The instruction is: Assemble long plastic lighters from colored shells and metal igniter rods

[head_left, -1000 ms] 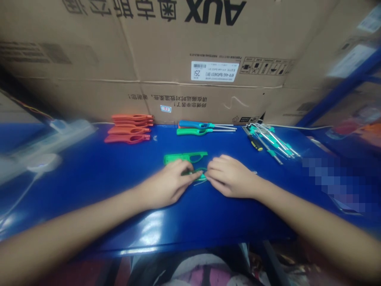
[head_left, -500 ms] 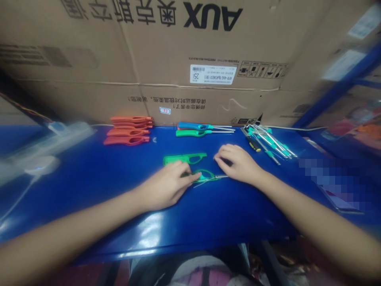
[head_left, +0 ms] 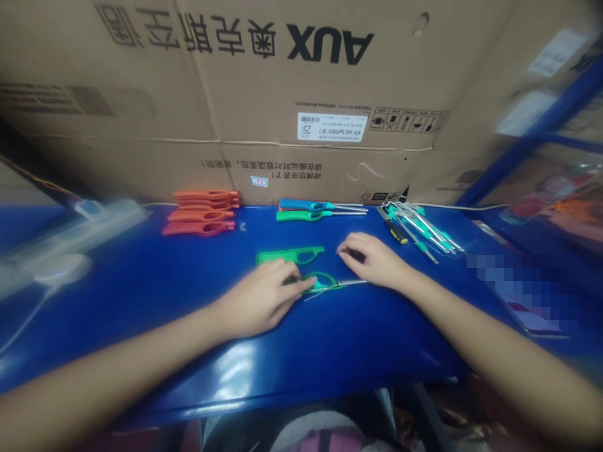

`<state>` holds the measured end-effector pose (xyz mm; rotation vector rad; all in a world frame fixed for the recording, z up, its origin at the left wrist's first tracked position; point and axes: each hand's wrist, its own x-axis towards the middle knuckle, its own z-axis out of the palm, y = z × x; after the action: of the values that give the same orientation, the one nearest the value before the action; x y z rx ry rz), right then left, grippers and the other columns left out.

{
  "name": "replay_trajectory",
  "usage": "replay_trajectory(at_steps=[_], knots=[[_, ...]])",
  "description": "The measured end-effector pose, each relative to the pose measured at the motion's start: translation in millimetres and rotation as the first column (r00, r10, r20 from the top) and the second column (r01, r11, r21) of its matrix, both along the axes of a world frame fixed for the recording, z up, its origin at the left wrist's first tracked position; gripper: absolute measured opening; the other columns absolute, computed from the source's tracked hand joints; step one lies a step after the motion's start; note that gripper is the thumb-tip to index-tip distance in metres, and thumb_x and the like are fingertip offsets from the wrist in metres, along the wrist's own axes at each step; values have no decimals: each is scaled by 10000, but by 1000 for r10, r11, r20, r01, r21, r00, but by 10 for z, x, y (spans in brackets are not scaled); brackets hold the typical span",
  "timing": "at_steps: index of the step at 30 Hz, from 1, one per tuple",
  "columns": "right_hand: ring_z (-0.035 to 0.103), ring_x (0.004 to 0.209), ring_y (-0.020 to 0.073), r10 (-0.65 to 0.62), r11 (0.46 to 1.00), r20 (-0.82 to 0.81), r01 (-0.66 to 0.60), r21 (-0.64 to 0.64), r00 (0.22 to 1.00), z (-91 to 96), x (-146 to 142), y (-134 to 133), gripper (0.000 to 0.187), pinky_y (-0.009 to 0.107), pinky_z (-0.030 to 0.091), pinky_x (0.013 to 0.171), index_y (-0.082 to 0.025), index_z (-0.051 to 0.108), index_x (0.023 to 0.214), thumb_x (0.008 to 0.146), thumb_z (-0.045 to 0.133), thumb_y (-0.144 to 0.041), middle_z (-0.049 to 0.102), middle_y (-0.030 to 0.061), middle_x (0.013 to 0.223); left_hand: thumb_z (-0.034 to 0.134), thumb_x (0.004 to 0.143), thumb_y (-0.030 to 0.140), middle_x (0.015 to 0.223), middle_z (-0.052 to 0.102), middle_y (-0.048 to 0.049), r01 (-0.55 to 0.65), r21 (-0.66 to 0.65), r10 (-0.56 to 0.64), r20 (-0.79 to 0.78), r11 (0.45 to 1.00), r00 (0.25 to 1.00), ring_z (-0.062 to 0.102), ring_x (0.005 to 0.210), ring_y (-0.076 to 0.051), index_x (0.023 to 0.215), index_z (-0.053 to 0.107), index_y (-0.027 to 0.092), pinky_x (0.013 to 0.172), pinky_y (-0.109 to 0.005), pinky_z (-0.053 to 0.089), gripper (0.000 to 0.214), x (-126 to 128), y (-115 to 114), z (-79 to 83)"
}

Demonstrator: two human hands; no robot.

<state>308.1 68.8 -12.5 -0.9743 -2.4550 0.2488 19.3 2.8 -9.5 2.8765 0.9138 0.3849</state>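
- Lying on the blue surface, the near green handle is seen between the hands, with its finger loop partly covered.
- The near handle is held down by the left hand; the grip is closed over its left end, and the thumb is laid beside a teal piece in the loop.
- A metal rod is pointed rightward from the handle, and its far end is hidden near the right hand.
- The right grip is curled, with thumb and fingertips brought close together; whether anything small is pinched there cannot be told.
- The far green handle is set just behind the left hand, parallel to the near one.
- At the back, orange handles are stacked on the left, and a blue lighter and a green lighter are placed side by side in the middle.
- On the right, rods with teal fittings are heaped, with a black-and-yellow screwdriver beside them.
- The surface is backed by printed cardboard.
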Motion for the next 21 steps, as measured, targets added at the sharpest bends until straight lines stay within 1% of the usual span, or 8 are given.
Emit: replay_trajectory(at_steps=[5,9,11,14,16,18,19,21], knots=[[604,831,208,-31,999,-16,31,9,999,-1,36,27,138,345,486,778,-194,693,899,934,560,-191,679,57,860,425,1037,232,1225,605,-116,-6,-19,7,44,1000,999,582,1075,-261,1410,569,261,906,-441,515,401,-20,13,-18],[614,823,205,-43,999,-2,43,1,999,-7,26,24,141,339,493,764,-198,694,904,930,556,-193,685,55,859,450,1033,240,1239,616,-105,-8,-26,10,82,1000,997,583,1117,-260,1383,596,269,941,-438,506,380,-31,25,-33],[626,848,216,-77,997,11,77,25,997,-12,47,48,136,359,502,790,-202,698,916,924,563,-206,698,58,888,459,1032,241,1245,617,-102,-8,-34,11,95,999,995,582,1130,-257,1381,597,267,956,-433,497,376,-39,31,-42],[644,936,260,-232,965,-19,232,121,973,-2,184,157,167,434,510,891,-198,713,950,920,551,-227,723,80,974,466,1032,238,1257,617,-99,-4,-46,9,110,999,994,577,1145,-252,1388,588,266,975,-431,483,378,-52,43,-59],[641,1018,305,-380,906,-38,380,186,924,11,352,275,226,491,503,952,-182,726,1006,914,523,-218,726,111,1045,469,1032,239,1258,618,-99,-2,-48,8,119,999,993,577,1150,-252,1390,584,263,981,-430,477,376,-58,51,-69],[622,1127,347,-510,842,14,496,211,860,18,546,406,304,540,476,1019,-157,724,1098,900,496,-198,711,146,1153,471,1026,230,1261,619,-100,0,-48,6,125,999,992,576,1154,-254,1382,585,255,984,-430,472,375,-61,58,-75],[614,1176,344,-533,836,66,513,194,844,16,636,467,356,528,467,1051,-135,708,1155,894,469,-170,696,162,1216,472,1021,221,1265,618,-101,2,-49,5,126,999,992,575,1158,-255,1379,586,251,987,-430,469,377,-62,61,-75],[614,1217,320,-539,838,109,519,167,835,-3,776,565,426,487,455,1095,-97,677,1229,878,438,-126,676,177,1282,474,1007,201,1271,617,-102,3,-54,4,127,999,992,574,1161,-256,1379,582,244,993,-432,464,390,-64,63,-67]])
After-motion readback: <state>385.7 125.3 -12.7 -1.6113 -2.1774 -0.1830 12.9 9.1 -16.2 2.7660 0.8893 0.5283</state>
